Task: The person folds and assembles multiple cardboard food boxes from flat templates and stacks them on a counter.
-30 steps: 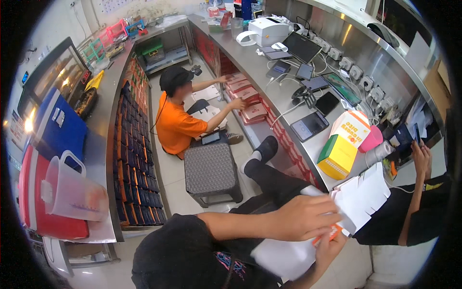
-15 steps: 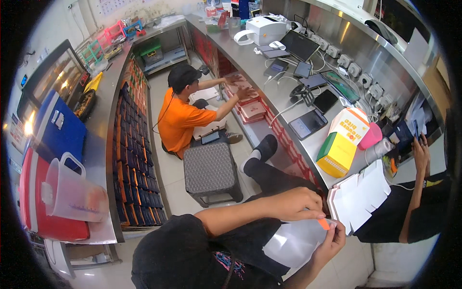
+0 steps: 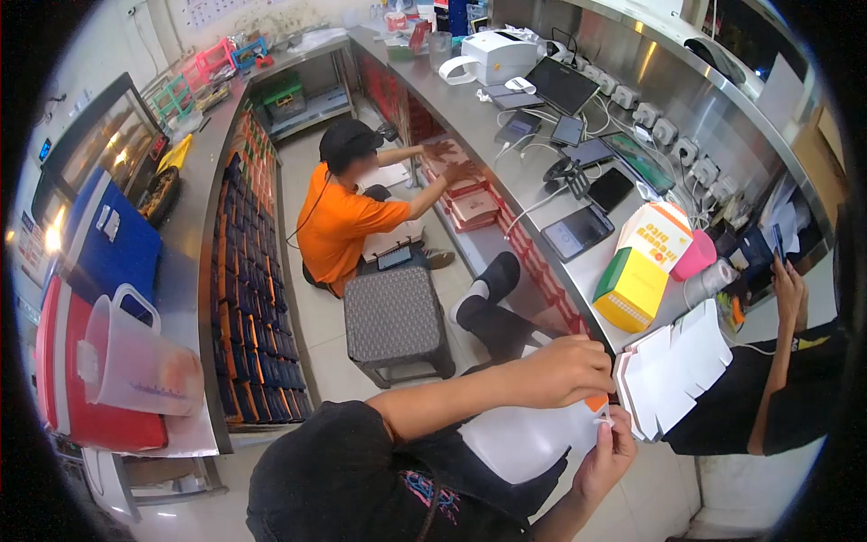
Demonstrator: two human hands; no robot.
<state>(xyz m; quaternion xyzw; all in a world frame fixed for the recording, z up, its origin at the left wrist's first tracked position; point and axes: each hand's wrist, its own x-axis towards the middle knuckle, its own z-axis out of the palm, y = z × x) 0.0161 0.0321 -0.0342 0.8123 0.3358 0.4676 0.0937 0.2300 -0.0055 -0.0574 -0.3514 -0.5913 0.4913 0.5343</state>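
Across my lap lies a glossy white card sheet (image 3: 519, 443) with a small orange patch (image 3: 595, 403) at its right end. My left hand (image 3: 569, 370) reaches over from the left, its fingers curled down on the card's upper end beside the orange patch; its fingertips are partly hidden. My right hand (image 3: 610, 452), lower down, pinches a narrow white edge of the same card between thumb and fingers. Just right of my hands, a stack of flat white card blanks (image 3: 673, 370) with slits and pinkish edges sits at the counter's end.
A person in orange (image 3: 348, 221) sits on the floor ahead, hands at a low shelf. Someone in black at right holds a phone (image 3: 778, 242). A grey stool (image 3: 396, 316) stands mid-aisle. The right counter bears phones, a yellow-white carton (image 3: 643, 266) and a label printer (image 3: 498, 58).
The white card has slid left and down across my lap. My left hand has risen slightly and its fingers have curled; the right hand has shifted a little down and left.
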